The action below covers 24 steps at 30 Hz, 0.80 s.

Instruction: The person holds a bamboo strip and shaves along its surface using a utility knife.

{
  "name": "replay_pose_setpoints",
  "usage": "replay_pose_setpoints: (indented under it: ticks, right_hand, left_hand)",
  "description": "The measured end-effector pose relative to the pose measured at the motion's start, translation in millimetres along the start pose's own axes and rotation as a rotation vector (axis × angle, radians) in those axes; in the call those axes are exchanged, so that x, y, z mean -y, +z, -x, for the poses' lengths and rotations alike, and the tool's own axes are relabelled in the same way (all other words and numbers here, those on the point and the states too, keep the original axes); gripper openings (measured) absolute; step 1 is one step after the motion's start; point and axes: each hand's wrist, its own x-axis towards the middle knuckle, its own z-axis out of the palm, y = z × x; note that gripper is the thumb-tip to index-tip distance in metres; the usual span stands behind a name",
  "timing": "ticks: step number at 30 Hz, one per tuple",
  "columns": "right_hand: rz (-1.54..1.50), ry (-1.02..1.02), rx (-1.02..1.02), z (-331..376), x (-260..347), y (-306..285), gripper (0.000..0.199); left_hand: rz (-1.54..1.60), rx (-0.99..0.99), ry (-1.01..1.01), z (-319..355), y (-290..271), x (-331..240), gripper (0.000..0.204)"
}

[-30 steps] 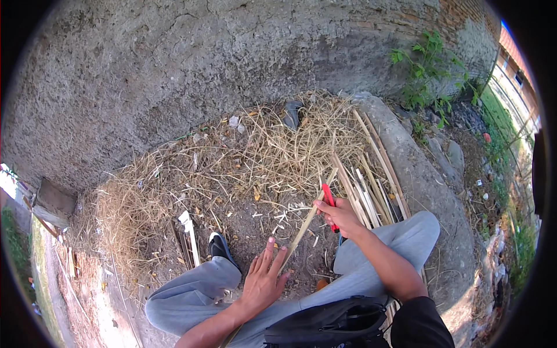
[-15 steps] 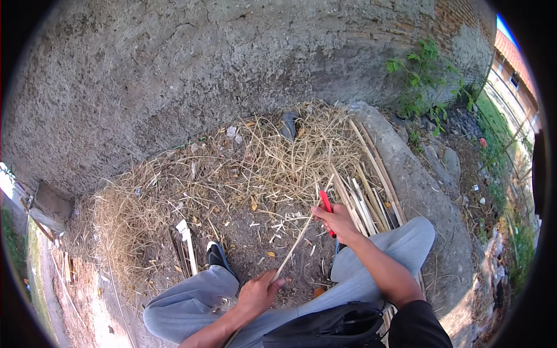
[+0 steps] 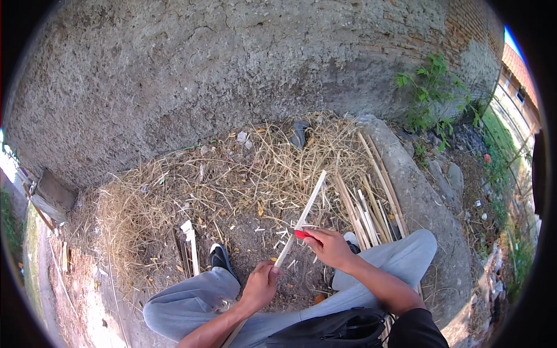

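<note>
My left hand point(image 3: 260, 285) grips the lower part of a long pale bamboo strip point(image 3: 308, 207) that slants up and to the right over the ground. My right hand point(image 3: 332, 246) holds a red-handled knife point(image 3: 301, 234) against the strip at about its middle. Both hands are in front of my knees, which are in grey trousers point(image 3: 191, 301). A black shoe point(image 3: 219, 258) shows between my legs.
A bundle of split bamboo strips point(image 3: 371, 203) lies to the right beside a concrete curb point(image 3: 423, 203). Dry straw point(image 3: 174, 203) and shavings cover the dirt. A rough plaster wall point(image 3: 232, 75) rises ahead. Green weeds point(image 3: 435, 93) grow at the right. A black bag point(image 3: 342, 330) rests on my lap.
The strip has been pushed up and forward, so more of it shows beyond the knife. My left hand closed on its lower part and my right hand shifted slightly left with the knife.
</note>
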Motion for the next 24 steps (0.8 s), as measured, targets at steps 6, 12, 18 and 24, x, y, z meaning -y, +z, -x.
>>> replay_pose_setpoints:
  ticks: [6, 12, 18, 24]
  right_hand:
    - [0.175, -0.101, -0.036, 12.5, 12.4, 18.4, 0.031]
    - [0.101, -0.103, -0.063, 14.9, 14.8, 18.3, 0.027]
    - [0.106, -0.156, -0.09, 14.5, 14.8, 17.4, 0.027]
    - [0.054, -0.14, -0.068, 16.2, 22.0, 19.9, 0.026]
  left_hand:
    - [-0.058, -0.021, 0.029, -3.7, 1.7, 6.0, 0.029]
    - [-0.052, -0.039, 0.038, -8.9, -2.4, 10.8, 0.029]
    - [0.023, 0.015, -0.059, -11.3, -5.7, 3.6, 0.029]
    - [0.183, 0.067, -0.063, -11.3, -5.5, 14.7, 0.038]
